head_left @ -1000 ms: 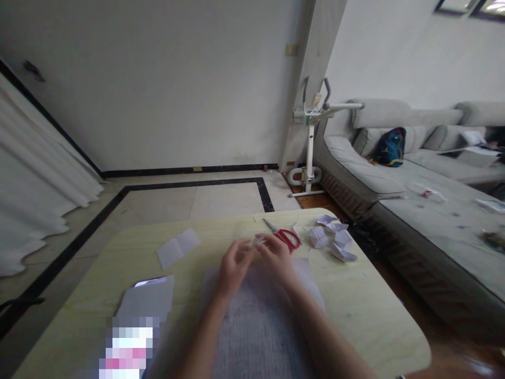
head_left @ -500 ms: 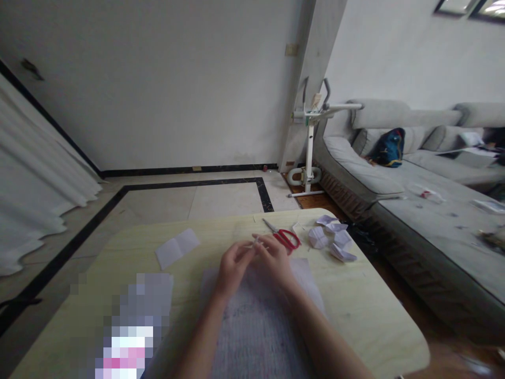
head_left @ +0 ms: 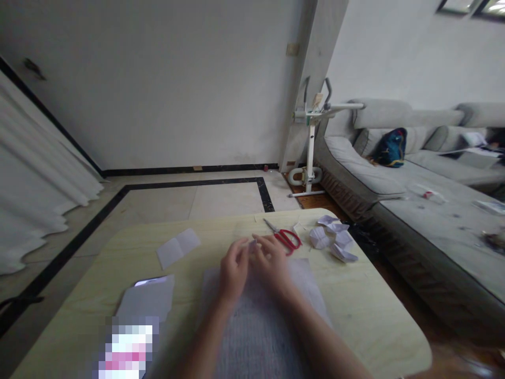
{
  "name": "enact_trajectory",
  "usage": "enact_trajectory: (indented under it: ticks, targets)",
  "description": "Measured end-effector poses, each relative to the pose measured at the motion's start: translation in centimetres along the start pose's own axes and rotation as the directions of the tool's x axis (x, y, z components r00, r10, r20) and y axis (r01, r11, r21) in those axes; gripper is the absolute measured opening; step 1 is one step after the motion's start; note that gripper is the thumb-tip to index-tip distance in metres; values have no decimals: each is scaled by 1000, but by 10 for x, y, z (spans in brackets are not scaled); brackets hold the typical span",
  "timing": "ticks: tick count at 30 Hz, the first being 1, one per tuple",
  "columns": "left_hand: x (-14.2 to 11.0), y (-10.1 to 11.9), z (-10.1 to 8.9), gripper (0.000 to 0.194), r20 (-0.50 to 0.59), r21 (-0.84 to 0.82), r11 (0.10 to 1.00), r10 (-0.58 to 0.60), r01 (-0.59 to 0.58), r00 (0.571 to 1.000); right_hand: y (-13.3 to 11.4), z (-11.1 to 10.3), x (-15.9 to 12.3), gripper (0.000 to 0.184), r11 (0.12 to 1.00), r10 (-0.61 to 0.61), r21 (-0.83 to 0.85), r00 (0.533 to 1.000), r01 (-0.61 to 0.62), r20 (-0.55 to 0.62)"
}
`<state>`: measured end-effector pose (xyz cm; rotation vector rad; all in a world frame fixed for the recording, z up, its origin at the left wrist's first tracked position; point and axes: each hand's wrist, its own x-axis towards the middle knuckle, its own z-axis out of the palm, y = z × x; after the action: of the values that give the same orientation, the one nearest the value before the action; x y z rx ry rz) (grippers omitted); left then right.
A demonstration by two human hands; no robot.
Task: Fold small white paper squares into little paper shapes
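Above a greyish printed sheet (head_left: 264,337), my left hand (head_left: 234,268) and my right hand (head_left: 273,266) meet at the fingertips. Between them they pinch a small piece of white paper (head_left: 253,245), mostly hidden by the fingers. Just beyond my right hand lie scissors (head_left: 287,239) with red handles, blades pointing away to the left. Several folded white paper pieces (head_left: 342,243) are clustered at the table's far right. A creased white paper (head_left: 179,249) lies flat to the left of my hands.
On the light wooden table (head_left: 379,310), a stack of pale paper (head_left: 147,300) sits at the left, partly covered by a pixelated patch. Small paper scraps lie near the scissors. Beyond stand a grey sofa (head_left: 430,231) and a white exercise machine (head_left: 310,147).
My fingers have shifted slightly around the paper, and a little more of it shows between them. More of the left stack is visible as the pixelated patch shrank.
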<state>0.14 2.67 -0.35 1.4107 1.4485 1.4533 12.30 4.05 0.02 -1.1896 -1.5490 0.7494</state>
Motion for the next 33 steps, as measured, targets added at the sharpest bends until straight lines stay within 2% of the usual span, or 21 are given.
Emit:
enact_trajectory:
  ticks: [4,8,12,17,21,25,29,33]
  targets:
    - [-2,-1,1,25,-69,55,998,22,-19,997,2,4,-4,33,994,-66,-84,998,65,-7]
    - [-2,-4,1,28,2,55,998,25,-25,1000,1,5,-4,24,992,-103,-85,993,99,-49]
    - [-3,-4,1,23,49,167,984,47,-54,998,2,6,-4,20,996,-64,-69,993,58,-95]
    - [-6,-1,1,28,14,292,948,125,-124,992,0,3,-6,11,980,-144,-150,984,129,-100]
    - [-8,1,1,26,22,209,965,160,-161,987,-2,2,-6,12,976,-184,-138,978,170,-97]
    - [-7,-1,2,24,13,147,981,124,-124,992,-1,2,-4,12,981,-169,-113,983,161,-74]
    - [-4,-5,2,22,-67,93,992,92,-86,993,1,3,-3,15,982,-174,-79,985,174,5]
    - [-4,-6,2,21,-48,35,998,60,-58,997,-1,1,-3,16,983,-173,-63,985,172,-21]
